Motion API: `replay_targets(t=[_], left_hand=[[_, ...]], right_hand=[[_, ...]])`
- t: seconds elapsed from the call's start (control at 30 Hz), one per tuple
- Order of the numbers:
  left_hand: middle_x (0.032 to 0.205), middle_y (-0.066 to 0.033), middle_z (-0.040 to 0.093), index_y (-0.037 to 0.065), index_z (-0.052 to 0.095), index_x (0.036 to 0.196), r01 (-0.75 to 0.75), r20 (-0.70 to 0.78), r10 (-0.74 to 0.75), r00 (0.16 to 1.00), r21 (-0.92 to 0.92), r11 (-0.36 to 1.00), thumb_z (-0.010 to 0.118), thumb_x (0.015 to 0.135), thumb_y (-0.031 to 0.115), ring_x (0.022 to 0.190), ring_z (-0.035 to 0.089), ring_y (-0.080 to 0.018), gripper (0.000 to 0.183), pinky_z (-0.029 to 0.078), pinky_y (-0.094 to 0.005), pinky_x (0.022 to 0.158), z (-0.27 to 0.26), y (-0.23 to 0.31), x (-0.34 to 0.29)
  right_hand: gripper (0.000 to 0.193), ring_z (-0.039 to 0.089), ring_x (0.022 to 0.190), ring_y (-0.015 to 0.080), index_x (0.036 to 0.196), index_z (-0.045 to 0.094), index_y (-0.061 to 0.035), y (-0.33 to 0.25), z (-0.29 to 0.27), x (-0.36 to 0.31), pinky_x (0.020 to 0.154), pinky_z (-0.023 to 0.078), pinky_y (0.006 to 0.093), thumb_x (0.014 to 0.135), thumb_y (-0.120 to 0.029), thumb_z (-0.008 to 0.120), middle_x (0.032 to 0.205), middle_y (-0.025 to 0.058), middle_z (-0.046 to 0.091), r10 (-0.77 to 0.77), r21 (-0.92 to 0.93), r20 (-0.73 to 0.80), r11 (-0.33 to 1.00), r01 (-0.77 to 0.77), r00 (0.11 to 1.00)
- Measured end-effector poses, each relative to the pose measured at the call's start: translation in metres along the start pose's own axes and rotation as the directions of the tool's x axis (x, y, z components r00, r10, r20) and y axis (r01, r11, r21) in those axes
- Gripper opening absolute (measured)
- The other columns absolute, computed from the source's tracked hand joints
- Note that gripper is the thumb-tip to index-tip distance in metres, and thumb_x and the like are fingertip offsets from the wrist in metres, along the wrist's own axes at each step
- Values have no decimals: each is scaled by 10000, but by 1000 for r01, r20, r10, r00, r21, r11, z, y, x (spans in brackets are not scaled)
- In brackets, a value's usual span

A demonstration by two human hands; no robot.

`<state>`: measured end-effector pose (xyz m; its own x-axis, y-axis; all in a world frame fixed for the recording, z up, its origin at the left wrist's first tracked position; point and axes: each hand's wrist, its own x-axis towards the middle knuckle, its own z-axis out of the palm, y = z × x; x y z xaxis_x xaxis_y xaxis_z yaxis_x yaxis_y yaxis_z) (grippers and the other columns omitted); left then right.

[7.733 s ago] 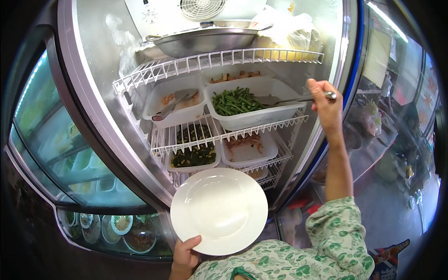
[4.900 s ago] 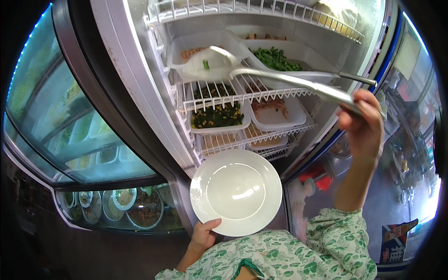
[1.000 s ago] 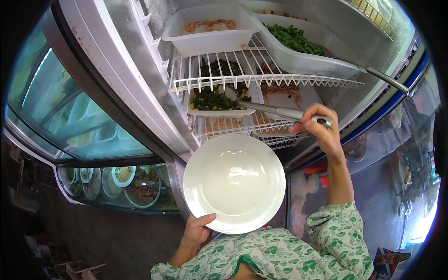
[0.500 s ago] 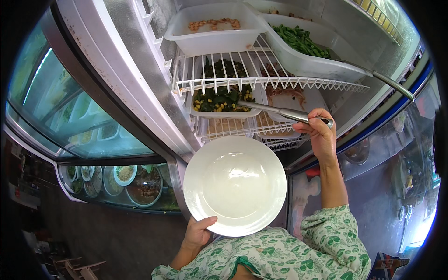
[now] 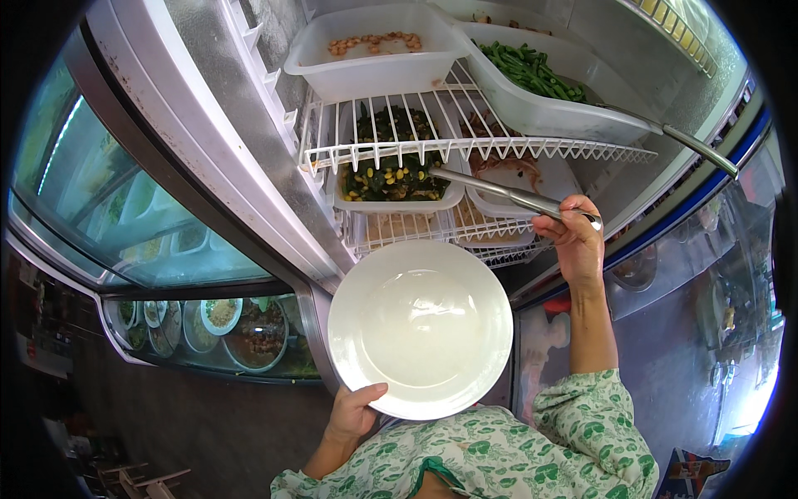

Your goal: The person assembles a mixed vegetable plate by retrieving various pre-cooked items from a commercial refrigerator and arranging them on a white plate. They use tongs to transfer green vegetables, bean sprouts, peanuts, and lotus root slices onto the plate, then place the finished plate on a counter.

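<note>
A white round plate (image 5: 421, 333) is held by my left hand (image 5: 352, 414), the thumb over its near rim and the other fingers hidden beneath. Nothing lies on the plate. My right hand (image 5: 579, 241) is closed round the handle end of a long metal serving utensil (image 5: 507, 193). Its far end sinks into dark green leaves with yellow beans (image 5: 395, 179), so its head is hidden. Those greens fill a white plastic tub (image 5: 399, 205) on the fridge's middle level, partly behind the white wire shelf (image 5: 478, 149) above.
On the upper shelf stand a tub with peanut-like pieces (image 5: 378, 71) and a tub of green beans (image 5: 532, 71), a metal handle (image 5: 702, 150) jutting from it. Beside the greens sits a tray of pale strips (image 5: 507, 175). A glass display case (image 5: 199, 333) with bowls is at left.
My right hand has shifted slightly right and toward me, drawing the utensil a little with it. My left hand and the plate have hardly moved.
</note>
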<state>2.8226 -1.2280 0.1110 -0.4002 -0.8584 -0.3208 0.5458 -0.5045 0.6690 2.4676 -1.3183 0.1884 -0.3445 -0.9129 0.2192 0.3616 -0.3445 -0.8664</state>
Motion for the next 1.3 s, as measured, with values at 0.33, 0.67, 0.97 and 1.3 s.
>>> replay_targets(t=[0.33,0.67,0.97,1.3], left_hand=[[1205,-145,500,-30,345,1290,-17,9,18,1000,-39,999,532,715,-36,1118,496,-273,605,388,-374,971,9,8,17],[1218,-132,505,-35,372,1279,-39,46,42,998,-56,998,551,762,-11,1127,493,-249,548,390,-349,964,10,11,27],[1226,-97,501,1,368,1288,-37,91,52,995,-157,987,481,887,68,1114,507,-208,422,413,-331,944,3,10,19],[1197,-74,512,40,387,1272,-46,98,60,993,-138,989,474,895,83,1086,517,-200,389,425,-359,927,1,16,-12]], right_hand=[[92,666,756,285,905,498,-46,-9,-6,-11,696,551,353,822,-82,506,781,95,608,-34,33,-14,999,35,999],[85,664,753,285,896,468,-30,-43,-18,-74,713,557,367,814,-51,463,801,147,609,-110,48,23,993,109,994],[169,646,617,264,770,527,-61,-62,5,-200,648,518,339,748,-182,642,704,168,596,-227,-186,84,953,239,970],[159,628,520,184,832,587,-25,-107,29,-271,417,484,235,729,-89,689,839,304,612,-214,-499,495,723,478,842]])
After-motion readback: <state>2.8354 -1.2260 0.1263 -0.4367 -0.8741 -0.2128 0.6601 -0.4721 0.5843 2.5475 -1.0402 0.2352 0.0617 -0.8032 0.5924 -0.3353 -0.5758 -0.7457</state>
